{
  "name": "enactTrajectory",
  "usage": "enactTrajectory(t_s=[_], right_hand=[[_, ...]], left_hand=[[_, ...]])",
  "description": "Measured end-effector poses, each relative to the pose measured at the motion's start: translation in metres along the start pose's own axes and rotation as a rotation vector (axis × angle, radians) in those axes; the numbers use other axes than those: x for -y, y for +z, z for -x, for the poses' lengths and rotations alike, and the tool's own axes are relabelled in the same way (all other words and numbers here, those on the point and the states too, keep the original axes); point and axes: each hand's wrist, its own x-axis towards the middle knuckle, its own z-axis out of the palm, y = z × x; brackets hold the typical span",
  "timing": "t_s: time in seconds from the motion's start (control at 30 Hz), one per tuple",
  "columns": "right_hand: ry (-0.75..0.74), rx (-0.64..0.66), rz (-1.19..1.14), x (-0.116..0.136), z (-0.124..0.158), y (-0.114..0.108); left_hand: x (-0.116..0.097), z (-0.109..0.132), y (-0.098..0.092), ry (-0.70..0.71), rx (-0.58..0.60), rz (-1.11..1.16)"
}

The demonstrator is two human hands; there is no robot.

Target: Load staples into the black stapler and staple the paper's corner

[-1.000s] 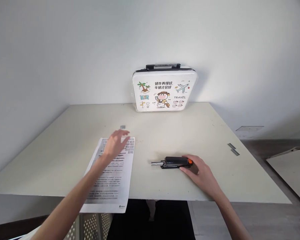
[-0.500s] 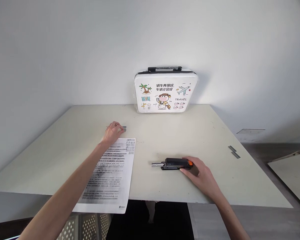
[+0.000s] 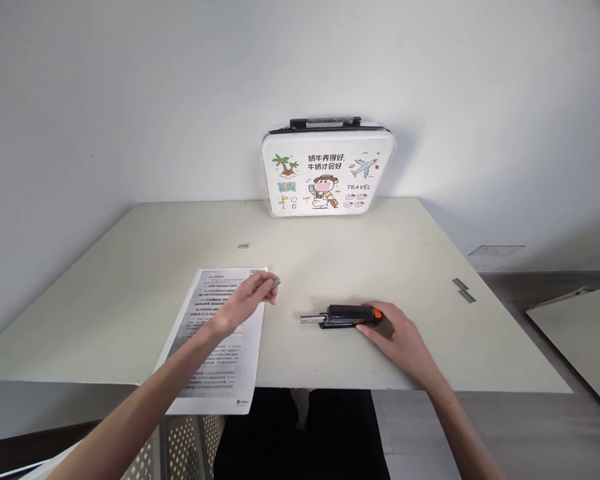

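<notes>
At near right, the right hand (image 3: pixel 400 333) grasps one black, orange-ended stapler (image 3: pixel 349 316), its silvery tray (image 3: pixel 312 319) jutting left, while the left hand (image 3: pixel 251 297) pinches one grey strip (image 3: pixel 276 284) over the paper (image 3: pixel 215 365), with another strip (image 3: pixel 243 246) far left, two strips (image 3: pixel 467 296) right.

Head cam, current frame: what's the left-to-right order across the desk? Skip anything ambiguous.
Printed sheet → small grey strip in the left hand → black stapler → right hand on its orange end → pair of grey strips near the desk's right edge.
</notes>
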Motion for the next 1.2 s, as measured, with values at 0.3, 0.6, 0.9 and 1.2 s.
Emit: enactTrajectory(t_s=[0.3,0.6,0.9,1.2], right_hand=[[-0.003,0.001,-0.015,0.002,0.000,-0.004],[-0.017,0.005,-0.023,0.000,-0.001,-0.005],[-0.028,0.003,-0.023,-0.004,-0.002,-0.004],[-0.019,0.001,-0.033,-0.002,-0.001,-0.005]], left_hand=[[0.002,0.022,0.060,0.185,0.027,-0.347],[0.015,0.024,0.078,0.402,-0.017,-0.589],[0.020,0.025,0.083,0.377,-0.052,-0.577],[0.023,0.025,0.080,0.421,-0.050,-0.624]])
